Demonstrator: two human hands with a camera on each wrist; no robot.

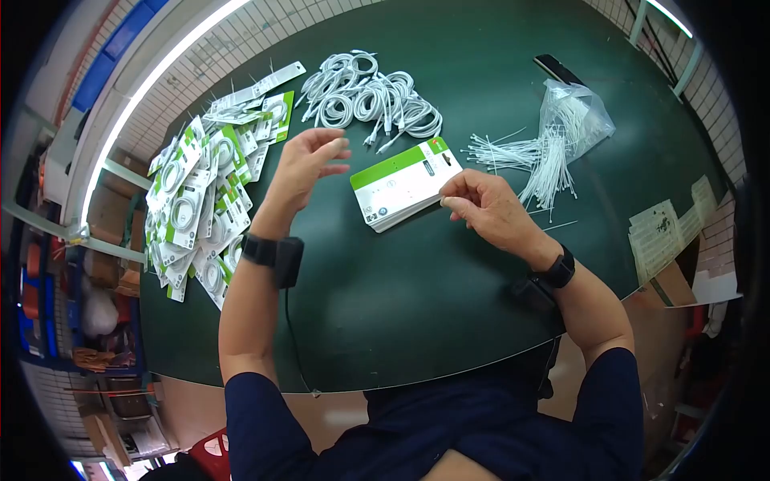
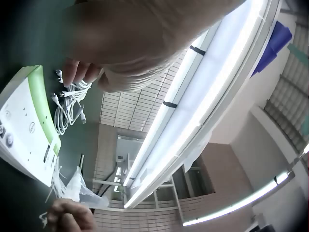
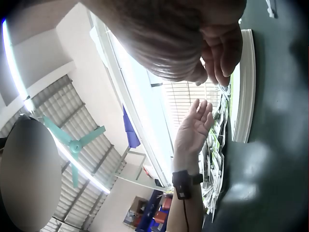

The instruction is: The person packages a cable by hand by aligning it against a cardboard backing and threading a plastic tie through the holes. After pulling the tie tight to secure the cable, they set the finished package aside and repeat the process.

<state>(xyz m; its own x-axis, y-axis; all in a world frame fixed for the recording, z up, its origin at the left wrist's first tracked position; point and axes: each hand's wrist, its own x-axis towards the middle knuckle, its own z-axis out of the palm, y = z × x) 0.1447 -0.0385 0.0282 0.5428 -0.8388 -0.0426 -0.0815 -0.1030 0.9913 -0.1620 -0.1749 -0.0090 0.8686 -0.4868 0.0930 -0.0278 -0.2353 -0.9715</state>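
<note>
1 stack of green-and-white cards (image 1: 405, 188) lies on the dark green bench (image 1: 401, 313), at the centre of the frame. Right hand (image 1: 499, 210) observed at the stack's right corner, fingers bent and thumb tip near the index tip; I cannot tell whether its grip is clamped on a card. Left hand (image 1: 309, 167) is raised to the upper left of the stack, grip apart, nothing held; the left-wrist view shows its fingers above the bench. Coiled white cables (image 1: 361, 100) lie in a heap at upper centre, beyond the stack. Carded cables (image 1: 188, 210) are piled at left, overlapping at various angles. White ties (image 1: 552, 170) are fanned out at upper right, part of them inside a clear bag (image 1: 595, 120); a phone (image 1: 560, 70) lies just beyond the bag. 2 black wristbands are noted, 1 per arm.
</note>
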